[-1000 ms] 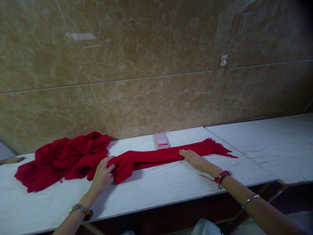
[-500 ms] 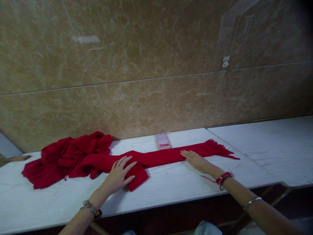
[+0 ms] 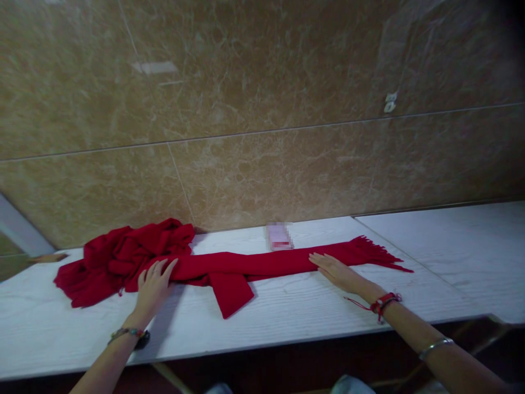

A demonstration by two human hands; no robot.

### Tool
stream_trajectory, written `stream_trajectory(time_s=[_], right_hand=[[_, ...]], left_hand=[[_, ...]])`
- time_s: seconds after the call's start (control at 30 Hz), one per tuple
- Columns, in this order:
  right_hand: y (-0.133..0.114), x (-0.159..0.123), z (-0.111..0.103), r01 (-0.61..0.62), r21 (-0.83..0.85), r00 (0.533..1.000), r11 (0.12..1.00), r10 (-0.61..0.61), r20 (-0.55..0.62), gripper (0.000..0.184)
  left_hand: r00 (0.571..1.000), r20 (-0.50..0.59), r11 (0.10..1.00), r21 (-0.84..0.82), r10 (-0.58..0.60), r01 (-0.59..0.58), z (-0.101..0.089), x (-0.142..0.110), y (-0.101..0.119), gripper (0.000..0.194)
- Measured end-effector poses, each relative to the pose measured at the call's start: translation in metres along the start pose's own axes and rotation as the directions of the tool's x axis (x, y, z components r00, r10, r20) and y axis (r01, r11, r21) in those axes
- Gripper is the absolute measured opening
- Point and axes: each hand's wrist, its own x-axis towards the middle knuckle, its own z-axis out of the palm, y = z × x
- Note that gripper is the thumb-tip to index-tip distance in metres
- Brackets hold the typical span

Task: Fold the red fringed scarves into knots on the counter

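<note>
A long red scarf (image 3: 262, 265) lies on the white tabletop, folded into a narrow strip in its middle, with a fringe at the right end. Its left part is a loose crumpled heap against the wall, and a short flap hangs from the strip's near edge toward the front. My left hand (image 3: 155, 284) rests on the scarf where the strip meets the heap, its fingers bent a little and apart. Palm down, my right hand (image 3: 336, 271) lies flat on the strip near the fringe, fingers stretched out.
Behind the scarf a small pale pink packet (image 3: 279, 236), partly blurred out, stands by the tiled wall (image 3: 262, 164). The white table (image 3: 287, 317) runs on to the right past a seam. A small brown piece (image 3: 48, 258) lies at the far left corner.
My left hand has slid left along the scarf, off the flap to the edge of the heap. The strip there now lies straighter. My right hand stays at the same spot on the scarf.
</note>
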Motion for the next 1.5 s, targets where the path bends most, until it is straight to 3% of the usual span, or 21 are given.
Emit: stream_trajectory(time_s=[0.07, 0.13, 0.2, 0.23, 0.3, 0.33, 0.37, 0.5, 0.67, 0.73, 0.8, 0.97, 1.17, 1.33, 1.4, 1.5], right_hand=[[-0.001, 0.000, -0.001, -0.004, -0.003, 1.000, 1.000, 0.004, 0.001, 0.043], [-0.002, 0.001, -0.002, 0.001, -0.004, 1.000, 1.000, -0.001, -0.008, 0.042], [-0.003, 0.001, -0.003, 0.007, -0.004, 1.000, 1.000, -0.007, -0.010, 0.043], [-0.003, 0.001, -0.003, 0.009, -0.004, 1.000, 1.000, -0.009, -0.010, 0.043], [-0.002, 0.001, -0.003, 0.010, -0.005, 1.000, 1.000, -0.010, -0.014, 0.043], [-0.002, 0.000, -0.002, 0.011, -0.006, 1.000, 1.000, -0.011, -0.017, 0.043], [-0.001, 0.000, -0.001, 0.010, -0.009, 1.000, 1.000, -0.010, -0.019, 0.043], [0.001, 0.000, 0.001, -0.001, -0.012, 1.000, 1.000, 0.001, -0.015, 0.042], [0.000, 0.000, 0.000, -0.005, -0.003, 1.000, 1.000, 0.005, -0.003, 0.042], [0.000, 0.000, 0.000, -0.001, -0.003, 1.000, 1.000, 0.001, -0.006, 0.042], [0.000, 0.000, 0.000, 0.005, 0.003, 1.000, 1.000, -0.005, -0.022, 0.042], [-0.001, 0.000, -0.001, -0.007, 0.022, 1.000, 1.000, 0.007, -0.026, 0.042], [-0.002, -0.001, -0.001, -0.002, 0.024, 0.999, 1.000, 0.003, -0.037, 0.042], [-0.002, 0.000, -0.001, -0.011, 0.021, 1.000, 1.000, 0.012, -0.027, 0.042], [-0.002, 0.000, -0.001, -0.008, 0.017, 1.000, 1.000, 0.008, -0.019, 0.042], [0.000, 0.000, 0.000, 0.005, 0.013, 1.000, 1.000, -0.005, -0.021, 0.042]], left_hand=[[0.989, -0.090, 0.991, 0.044, -0.121, 0.126, -0.005, -0.004, 0.002, 0.046], [0.975, -0.196, 0.993, 0.026, -0.108, 0.115, -0.007, -0.008, 0.010, 0.046], [0.954, -0.278, 0.993, 0.008, 0.116, -0.118, -0.009, -0.009, 0.023, 0.041], [0.916, -0.294, 0.959, 0.007, 0.274, -0.284, -0.010, -0.010, 0.031, 0.035], [0.799, -0.288, 0.835, 0.003, 0.527, -0.550, -0.012, -0.008, 0.047, 0.027], [0.756, -0.280, 0.788, 0.000, 0.592, -0.616, -0.013, -0.006, 0.055, 0.027], [0.741, -0.279, 0.772, -0.002, 0.611, -0.636, -0.014, -0.004, 0.061, 0.028], [0.823, -0.300, 0.862, -0.005, 0.481, -0.506, -0.017, 0.009, 0.065, 0.018], [0.913, -0.278, 0.951, 0.016, 0.300, -0.308, -0.016, 0.016, 0.044, 0.020], [0.933, -0.276, 0.972, 0.015, 0.229, -0.234, -0.017, 0.017, 0.037, 0.018], [0.940, -0.243, 0.968, -0.007, 0.241, -0.250, -0.019, 0.020, 0.035, 0.018], [0.873, -0.148, 0.871, -0.105, 0.464, -0.480, -0.025, 0.024, 0.050, 0.015], [0.790, -0.183, 0.781, -0.137, 0.585, -0.610, -0.036, 0.031, 0.071, 0.037], [0.684, -0.121, 0.677, -0.102, 0.719, -0.729, -0.050, 0.040, 0.079, 0.027], [0.680, -0.118, 0.677, -0.070, 0.723, -0.732, -0.049, 0.041, 0.072, 0.027], [0.742, -0.133, 0.745, -0.032, 0.657, -0.666, -0.039, 0.038, 0.049, 0.030]])
